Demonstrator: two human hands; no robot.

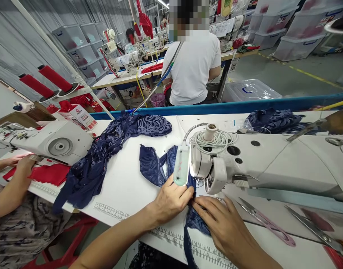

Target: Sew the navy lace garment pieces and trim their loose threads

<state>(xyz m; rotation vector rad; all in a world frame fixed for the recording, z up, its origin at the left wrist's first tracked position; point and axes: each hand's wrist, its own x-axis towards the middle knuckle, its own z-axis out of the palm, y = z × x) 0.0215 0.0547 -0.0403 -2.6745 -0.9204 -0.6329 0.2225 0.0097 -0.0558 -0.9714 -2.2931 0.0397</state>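
A navy lace bra (150, 166) lies partly under the head of a white sewing machine (272, 160), its cups spread to the left of the needle area. My left hand (172, 198) is closed on the bra's edge just in front of the presser foot, below a small lamp (181, 164). Close beside it, my right hand (218, 218) has its fingers together, pinching the same navy fabric. A lace part and a narrow band (189, 243) hang down toward the table's front edge. The needle tip is hidden.
Navy lace pieces (95, 157) are heaped at the left, with more (274, 119) behind the machine. Pink-handled thread scissors (268, 222) and larger scissors (314, 224) lie at right. A neighbour's arm (14, 186) works red fabric (49, 173). A person in white (192, 71) sits ahead.
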